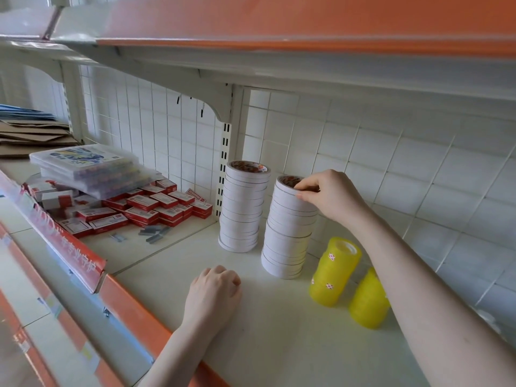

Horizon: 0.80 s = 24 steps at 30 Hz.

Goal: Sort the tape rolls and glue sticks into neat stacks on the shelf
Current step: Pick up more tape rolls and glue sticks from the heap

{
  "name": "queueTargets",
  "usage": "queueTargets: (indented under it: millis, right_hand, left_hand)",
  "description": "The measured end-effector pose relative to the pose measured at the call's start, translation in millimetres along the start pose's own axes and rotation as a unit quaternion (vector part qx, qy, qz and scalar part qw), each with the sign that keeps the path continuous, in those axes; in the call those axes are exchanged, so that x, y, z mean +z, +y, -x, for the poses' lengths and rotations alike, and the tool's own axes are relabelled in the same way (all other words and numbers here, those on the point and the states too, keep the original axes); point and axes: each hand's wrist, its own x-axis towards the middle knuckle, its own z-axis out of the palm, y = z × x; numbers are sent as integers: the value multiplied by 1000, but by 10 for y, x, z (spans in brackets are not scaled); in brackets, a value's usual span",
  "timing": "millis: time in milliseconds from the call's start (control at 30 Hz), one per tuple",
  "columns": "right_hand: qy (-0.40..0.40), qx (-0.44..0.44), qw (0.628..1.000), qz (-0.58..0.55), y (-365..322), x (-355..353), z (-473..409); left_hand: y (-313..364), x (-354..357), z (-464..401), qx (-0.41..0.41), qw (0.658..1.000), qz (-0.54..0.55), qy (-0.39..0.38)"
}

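My right hand (328, 195) is at the top of the nearer white tape stack (289, 229): thumb and fingertips pinch the rim of the top roll, fingers curled over its core hole. That stack stands upright on the white shelf (268, 325), rolls slightly offset, so its sides look uneven.

A second white tape stack (243, 208) stands just left of it and a bit further back, close to the slotted upright (223, 174). Not touching the first stack as far as I can see.

Right of the held stack: two yellow tape stacks. One yellow stack (335, 270) leans, tilted toward the back wall. The other yellow stack (367, 300) sits nearer the shelf front, partly hidden behind my right forearm.

My left hand (216, 289) rests on the shelf near the orange front edge (134, 311), fingers curled under into a loose fist, holding nothing.

Next bay left: red-and-white staple boxes (145, 205) in a loose pile, loose staple strips (155, 234) in front, clear plastic cases (89, 169) on top behind. Cardboard sheets (33, 135) far left.
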Motion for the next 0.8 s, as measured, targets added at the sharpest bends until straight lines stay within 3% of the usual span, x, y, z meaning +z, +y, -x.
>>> queueTargets:
  millis: [233,400,633,800]
  right_hand:
    - [-9,-12,1000,14,29,-21,36]
    - [77,-25,996,46,103,-134,300]
    - [170,79,976,112,610,-390,1411]
    - [213,187,946,159,972,-585,2513]
  left_hand:
    - [-1,-21,10,7,1000,1,-5]
    - [22,-42,1,9,1000,7,-10]
    - [210,-147,159,24,999,45,8]
    - [725,-201,407,47,996,65,25]
